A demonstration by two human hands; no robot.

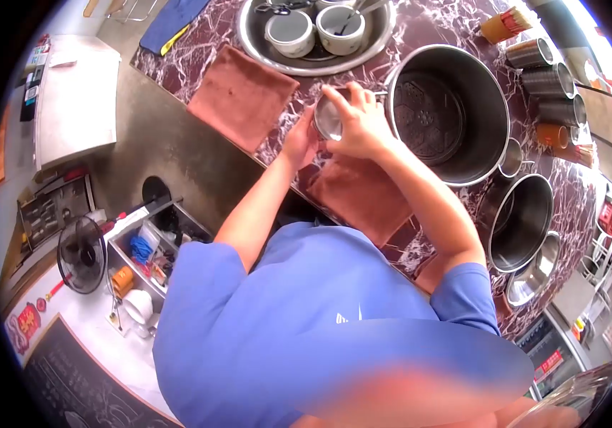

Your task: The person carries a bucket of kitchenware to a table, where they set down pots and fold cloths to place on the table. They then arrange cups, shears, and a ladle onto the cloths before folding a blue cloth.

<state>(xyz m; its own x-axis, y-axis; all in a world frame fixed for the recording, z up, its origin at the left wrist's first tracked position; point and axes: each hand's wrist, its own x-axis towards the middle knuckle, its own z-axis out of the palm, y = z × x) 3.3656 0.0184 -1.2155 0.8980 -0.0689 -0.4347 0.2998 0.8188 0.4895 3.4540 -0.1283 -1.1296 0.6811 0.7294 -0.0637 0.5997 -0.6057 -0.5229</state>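
Note:
A shiny round metal cup (328,120) is between my two hands, over the marbled table near its front edge. My left hand (300,138) wraps its left side. My right hand (361,121) reaches across the top and right side, fingers curled on the rim. Part of the cup is hidden behind the right fingers. Below the hands lies a brown cloth (363,189), and a second brown cloth (244,98) is spread flat to the left. Just right of my right hand stands a large, deep metal pot (488,85).
A metal basin (249,53) at the back holds white cups and utensils. To the right are a smaller pot (523,221), a metal bowl (538,274), metal canisters (547,80) and a chopstick holder (500,28). A fan (82,254) and an open drawer (145,246) are at the left.

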